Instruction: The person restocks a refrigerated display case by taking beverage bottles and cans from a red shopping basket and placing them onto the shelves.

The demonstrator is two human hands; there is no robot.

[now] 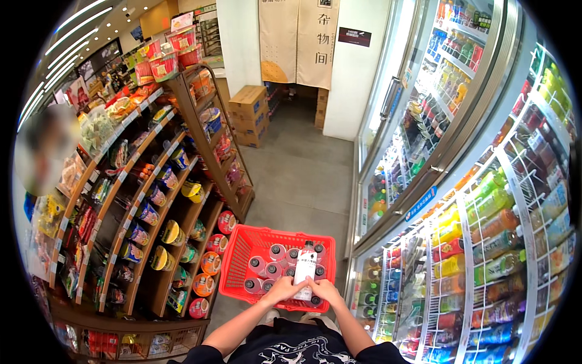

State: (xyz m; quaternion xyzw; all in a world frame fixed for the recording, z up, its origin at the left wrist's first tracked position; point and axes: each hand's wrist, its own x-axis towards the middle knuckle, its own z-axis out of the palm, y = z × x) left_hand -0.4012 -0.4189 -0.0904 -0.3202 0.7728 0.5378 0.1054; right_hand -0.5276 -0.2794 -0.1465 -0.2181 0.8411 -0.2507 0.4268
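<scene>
Both of my hands are on one white-labelled plastic bottle (306, 266) with a black cap. My left hand (288, 289) grips its lower part from the left, and my right hand (323, 290) grips it from the right, thumbs near each other. The bottle is held tilted above a red plastic shopping basket (231, 268). Inside the basket several dark-capped bottles (273, 270) stand upright. My hands and the held bottle hide some of them.
Left is a snack shelf (150, 273) with cup noodles (210, 263) low down. To the right a glass-door drinks cooler (409, 195) runs along the aisle. Cardboard boxes (248, 113) stand ahead, beside a curtained doorway (298, 45). A blurred person (47, 145) is at far left.
</scene>
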